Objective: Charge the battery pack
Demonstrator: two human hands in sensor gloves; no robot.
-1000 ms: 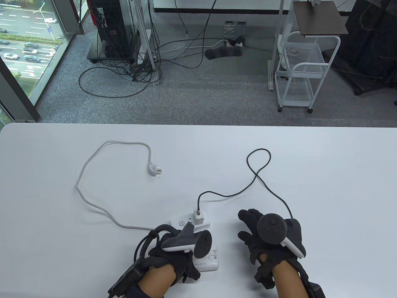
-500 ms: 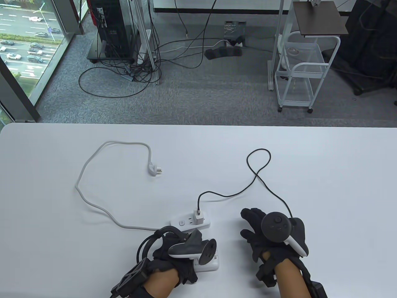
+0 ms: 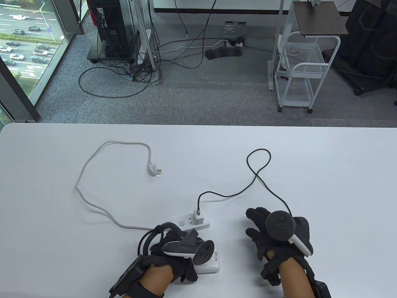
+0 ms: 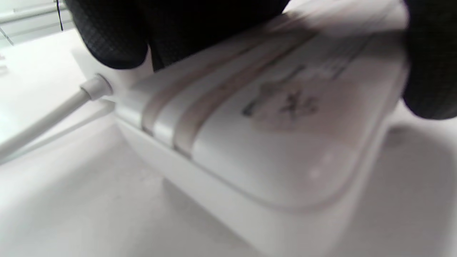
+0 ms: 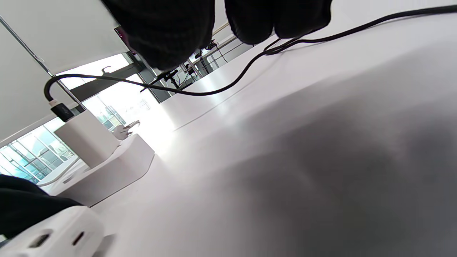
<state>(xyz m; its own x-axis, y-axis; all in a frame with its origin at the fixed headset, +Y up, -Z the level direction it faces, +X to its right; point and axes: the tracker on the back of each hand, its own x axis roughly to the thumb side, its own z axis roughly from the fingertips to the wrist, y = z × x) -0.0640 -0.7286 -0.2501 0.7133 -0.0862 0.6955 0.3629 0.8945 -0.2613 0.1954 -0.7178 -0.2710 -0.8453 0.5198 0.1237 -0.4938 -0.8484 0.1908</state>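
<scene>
One battery pack (image 3: 211, 264) lies at the table's (image 3: 325, 173) near edge under my left hand (image 3: 176, 248), which grips it. Just beyond it sits the power strip (image 3: 186, 222) with its white charger (image 3: 198, 216) and black cable (image 3: 257, 177). My right hand (image 3: 276, 236) hovers alongside, fingers spread, holding nothing.

- A white table (image 3: 325, 173) fills the lower part of the table view.
- Beyond its far edge lies grey carpet (image 3: 201, 96).
- A white wire cart (image 3: 302, 73) on castors stands on the carpet at the right, with a dark brown shelf (image 3: 319, 18) above it.
- A black computer tower (image 3: 110, 29) stands at the left, loose black cables (image 3: 139, 71) tangled beside it.
- A window (image 3: 23, 46) at the far left shows a road with cars.
</scene>
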